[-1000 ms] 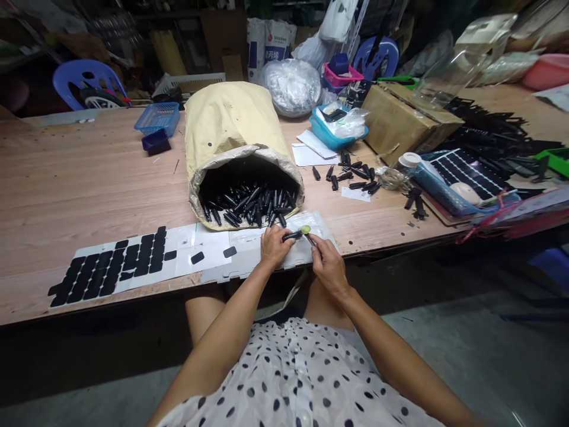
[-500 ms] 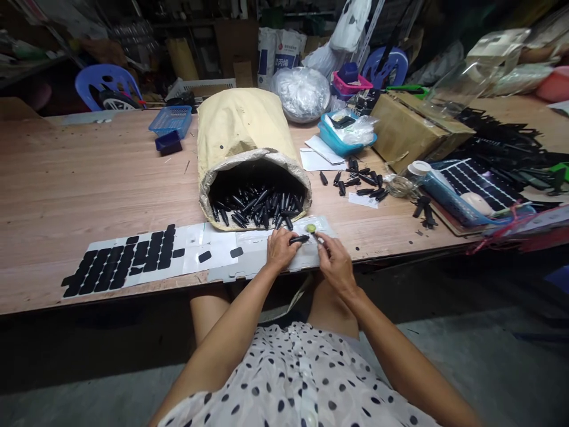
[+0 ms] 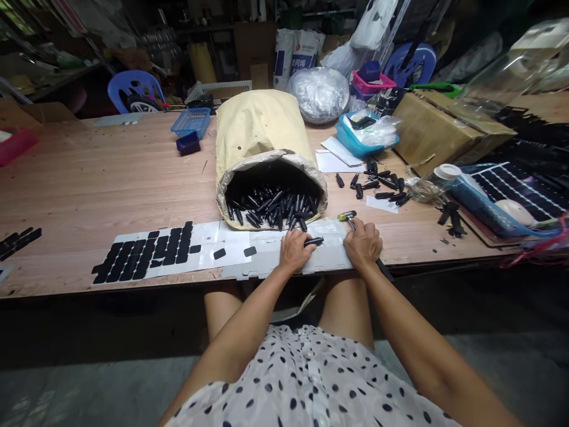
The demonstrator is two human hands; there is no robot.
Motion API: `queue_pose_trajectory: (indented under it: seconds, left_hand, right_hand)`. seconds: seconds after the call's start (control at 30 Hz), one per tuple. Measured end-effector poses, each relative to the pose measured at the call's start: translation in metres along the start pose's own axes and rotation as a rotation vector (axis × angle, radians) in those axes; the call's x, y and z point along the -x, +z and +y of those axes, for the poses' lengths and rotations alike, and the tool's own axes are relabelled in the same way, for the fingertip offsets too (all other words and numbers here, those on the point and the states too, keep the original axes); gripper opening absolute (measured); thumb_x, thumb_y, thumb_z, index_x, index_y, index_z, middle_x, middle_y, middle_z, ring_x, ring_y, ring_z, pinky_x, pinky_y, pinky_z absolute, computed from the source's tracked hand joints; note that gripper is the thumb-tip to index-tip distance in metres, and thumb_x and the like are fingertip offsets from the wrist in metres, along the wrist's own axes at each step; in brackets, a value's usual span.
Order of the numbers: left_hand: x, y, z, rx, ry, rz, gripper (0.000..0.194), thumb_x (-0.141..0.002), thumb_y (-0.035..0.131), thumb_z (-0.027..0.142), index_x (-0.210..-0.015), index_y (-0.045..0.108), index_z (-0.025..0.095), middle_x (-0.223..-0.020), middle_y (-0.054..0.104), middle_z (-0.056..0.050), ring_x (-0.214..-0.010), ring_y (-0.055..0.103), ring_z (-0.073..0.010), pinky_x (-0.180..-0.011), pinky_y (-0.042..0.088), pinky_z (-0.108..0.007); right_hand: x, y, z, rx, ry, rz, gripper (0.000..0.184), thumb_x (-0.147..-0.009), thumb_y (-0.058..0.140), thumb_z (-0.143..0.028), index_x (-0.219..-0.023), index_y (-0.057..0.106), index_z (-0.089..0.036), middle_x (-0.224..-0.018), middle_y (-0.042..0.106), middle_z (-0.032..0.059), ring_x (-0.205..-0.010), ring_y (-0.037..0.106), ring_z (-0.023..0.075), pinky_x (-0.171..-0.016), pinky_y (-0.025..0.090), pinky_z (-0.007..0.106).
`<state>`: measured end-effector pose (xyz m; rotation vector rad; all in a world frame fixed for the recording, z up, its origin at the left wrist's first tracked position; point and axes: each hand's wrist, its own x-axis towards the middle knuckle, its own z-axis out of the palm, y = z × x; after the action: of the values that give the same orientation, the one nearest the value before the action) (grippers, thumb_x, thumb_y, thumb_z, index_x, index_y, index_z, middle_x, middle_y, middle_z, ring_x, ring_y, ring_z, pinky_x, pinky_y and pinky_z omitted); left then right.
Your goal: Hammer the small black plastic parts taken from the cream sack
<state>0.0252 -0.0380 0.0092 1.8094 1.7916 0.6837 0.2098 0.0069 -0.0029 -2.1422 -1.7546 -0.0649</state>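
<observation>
My left hand (image 3: 296, 252) is closed on a slim black plastic piece (image 3: 314, 241), which points to the right just above a pale flat board (image 3: 329, 261). In my right hand (image 3: 363, 242) is a small hammer (image 3: 347, 216) with a yellow-green and black head; its dark handle comes out below my palm. The hammer head is up and to the right of the black piece, apart from it. In front of my hands a yellowish sack (image 3: 262, 121) lies on its side, its mouth toward me, with many similar black pieces (image 3: 275, 204) inside.
On the left, black rounded stickers (image 3: 133, 258) lie on white sheets (image 3: 207, 249). Loose black pieces (image 3: 384, 181) are scattered to the right, near a cardboard box (image 3: 438, 133) and a teal basket (image 3: 365, 139). A blue basket (image 3: 191, 121) stands behind. The table's front edge runs under my forearms.
My right hand has moved right, away from the black piece, and the hammer's head now shows more fully. My left hand still holds the piece. The view has turned slightly left.
</observation>
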Motion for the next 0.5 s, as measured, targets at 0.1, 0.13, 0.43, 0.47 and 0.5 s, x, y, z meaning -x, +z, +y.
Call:
queue_pose_trajectory:
  seconds: [0.1,0.13,0.43,0.47,0.5]
  left_hand:
    - [0.018,-0.008,-0.002,0.069,0.075,-0.035,0.019,-0.089,0.061,0.028,-0.104,0.071,0.024,-0.106,0.067,-0.006,-0.106,0.058,-0.0241,-0.096,0.045,-0.037]
    - [0.030,-0.011,-0.005,0.115,0.130,-0.065,0.020,-0.091,0.059,0.029,-0.106,0.071,0.023,-0.105,0.068,-0.006,-0.104,0.059,-0.0230,-0.094,0.046,-0.036]
    - [0.147,0.008,-0.069,0.044,-0.165,-0.353,0.028,-0.093,0.054,0.035,-0.113,0.072,0.026,-0.102,0.076,-0.007,-0.098,0.070,-0.0233,-0.092,0.052,-0.035]
    - [0.145,0.015,-0.076,-0.006,-0.284,-0.344,0.029,-0.092,0.055,0.032,-0.114,0.072,0.025,-0.104,0.076,-0.008,-0.102,0.070,-0.0245,-0.092,0.053,-0.035]
    - [0.141,0.021,-0.082,-0.043,-0.367,-0.330,0.029,-0.091,0.056,0.029,-0.115,0.072,0.024,-0.107,0.076,-0.009,-0.104,0.070,-0.0259,-0.092,0.053,-0.036]
  right_hand:
    - [0.000,0.000,-0.002,0.023,-0.013,-0.005,0.038,-0.089,0.049,-0.018,-0.123,0.067,-0.020,-0.100,0.058,0.0126,-0.091,0.052,0.0256,-0.067,0.033,0.031]
    - [0.000,0.000,-0.003,0.030,-0.015,-0.005,0.038,-0.089,0.048,-0.018,-0.123,0.067,-0.019,-0.100,0.058,0.0129,-0.091,0.052,0.0261,-0.067,0.033,0.032]
    - [0.000,0.001,-0.004,0.085,-0.016,-0.007,0.039,-0.092,0.043,-0.020,-0.125,0.062,-0.017,-0.104,0.058,0.0148,-0.096,0.053,0.0284,-0.072,0.035,0.035]
    - [0.000,0.001,-0.005,0.088,-0.015,-0.012,0.039,-0.093,0.043,-0.020,-0.126,0.062,-0.017,-0.104,0.058,0.0150,-0.097,0.053,0.0285,-0.072,0.036,0.035]
    - [0.000,0.000,-0.005,0.089,-0.014,-0.016,0.039,-0.093,0.043,-0.020,-0.126,0.062,-0.017,-0.105,0.058,0.0152,-0.097,0.053,0.0286,-0.072,0.036,0.035]
